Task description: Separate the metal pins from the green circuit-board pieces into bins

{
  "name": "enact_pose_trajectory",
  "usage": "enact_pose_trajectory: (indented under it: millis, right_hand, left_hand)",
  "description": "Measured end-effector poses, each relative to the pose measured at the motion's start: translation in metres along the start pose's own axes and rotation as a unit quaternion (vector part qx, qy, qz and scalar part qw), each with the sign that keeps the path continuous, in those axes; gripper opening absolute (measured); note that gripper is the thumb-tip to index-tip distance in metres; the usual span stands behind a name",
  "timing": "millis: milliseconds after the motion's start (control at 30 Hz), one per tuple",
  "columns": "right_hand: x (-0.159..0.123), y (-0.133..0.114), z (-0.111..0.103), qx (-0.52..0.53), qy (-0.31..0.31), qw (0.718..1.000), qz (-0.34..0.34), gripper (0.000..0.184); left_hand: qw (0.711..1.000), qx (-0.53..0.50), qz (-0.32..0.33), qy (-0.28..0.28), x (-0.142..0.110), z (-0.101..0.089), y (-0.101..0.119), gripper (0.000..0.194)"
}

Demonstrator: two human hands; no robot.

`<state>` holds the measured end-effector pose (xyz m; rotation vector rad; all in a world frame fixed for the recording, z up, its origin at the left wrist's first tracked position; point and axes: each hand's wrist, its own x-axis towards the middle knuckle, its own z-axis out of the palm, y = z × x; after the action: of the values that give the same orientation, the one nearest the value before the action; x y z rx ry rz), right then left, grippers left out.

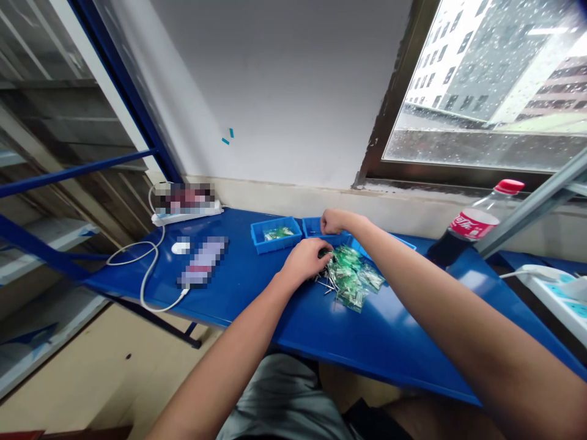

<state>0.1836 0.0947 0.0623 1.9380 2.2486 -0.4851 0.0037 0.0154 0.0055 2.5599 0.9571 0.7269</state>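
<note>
My left hand (306, 259) rests at the left side of a pile, its fingers and thumb curled round something dark that I cannot make out. Beneath it lie thin metal rods (327, 285), perhaps screws or pins. Right beside them is a heap of small clear-and-green plastic bags (349, 275) with little metal parts inside. My right hand (334, 222) reaches down into the middle blue bin (312, 225), fingers bent and closed; their tips are hidden. To the left, another blue bin (276, 245) holds several small bags. A third blue bin (403, 242) is partly behind my right forearm.
A cola bottle (474, 226) stands at the right by a metal bar. Power strips (188, 214) sit at the back left and far right. A phone (205, 261) with a white cable lies on the blue table (257, 293). Wall and window are behind.
</note>
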Motion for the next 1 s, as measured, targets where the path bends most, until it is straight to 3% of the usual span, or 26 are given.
enact_pose_trajectory:
  millis: [300, 500, 700, 1000]
  right_hand:
    - [0.015, 0.006, 0.005, 0.017, -0.024, 1.000, 0.010, 0.029]
    - [0.014, 0.005, 0.001, 0.029, -0.041, 0.999, 0.012, 0.029]
    - [0.010, 0.001, -0.006, 0.018, -0.086, 0.996, -0.003, 0.017]
    - [0.010, -0.005, -0.007, 0.017, -0.110, 0.994, -0.010, 0.025]
  left_hand:
    - [0.999, -0.016, -0.011, 0.028, 0.000, -0.002, 0.002, 0.027]
    - [0.996, -0.040, -0.042, 0.063, -0.001, -0.004, 0.005, 0.042]
    - [0.996, -0.032, -0.054, 0.060, 0.001, -0.001, 0.004, 0.032]
    - [0.997, -0.042, -0.044, 0.056, 0.000, -0.003, 0.004, 0.035]
